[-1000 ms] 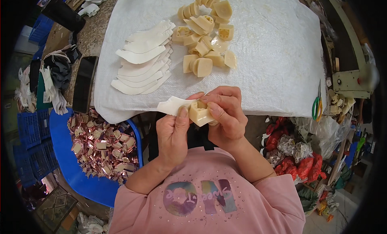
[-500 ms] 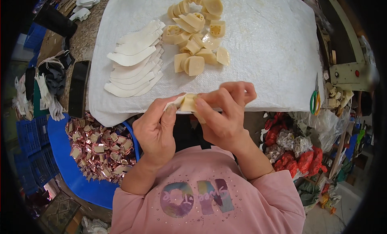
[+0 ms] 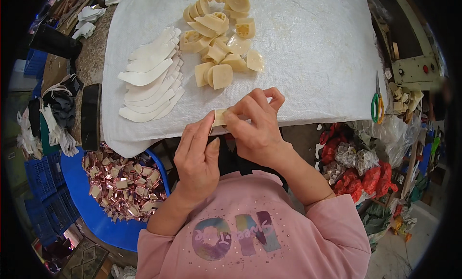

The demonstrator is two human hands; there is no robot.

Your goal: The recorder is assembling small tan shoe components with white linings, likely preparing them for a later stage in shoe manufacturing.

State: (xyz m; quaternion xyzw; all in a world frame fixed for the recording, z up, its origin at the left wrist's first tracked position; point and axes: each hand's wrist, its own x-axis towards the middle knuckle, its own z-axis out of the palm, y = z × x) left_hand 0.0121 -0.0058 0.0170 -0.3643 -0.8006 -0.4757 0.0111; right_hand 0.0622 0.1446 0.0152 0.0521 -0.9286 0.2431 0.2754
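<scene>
Just off the front edge of the white-covered table, my two hands hold one small cream shoe heel between them. My left hand has its fingers pressed along the heel's left side, with the thumb below. Thumb and forefinger of my right hand pinch its right end, the other fingers curled above. The hands hide most of the heel; whether a white strip lies on it I cannot tell. Beyond them sits a pile of cream heels, some showing hollow ribbed ends. To its left, thin curved white strips lie overlapped in a fan.
Green-and-orange-handled scissors lie at the table's right edge. A black phone rests on the left. Below it stands a blue basin full of shiny pinkish pieces. Red and clear plastic bags are heaped at the right.
Both hands have shifted slightly, still on the heel, and my left fingers have straightened against it. The white strip seen beside the heel earlier no longer shows. The whole view has tilted a little.
</scene>
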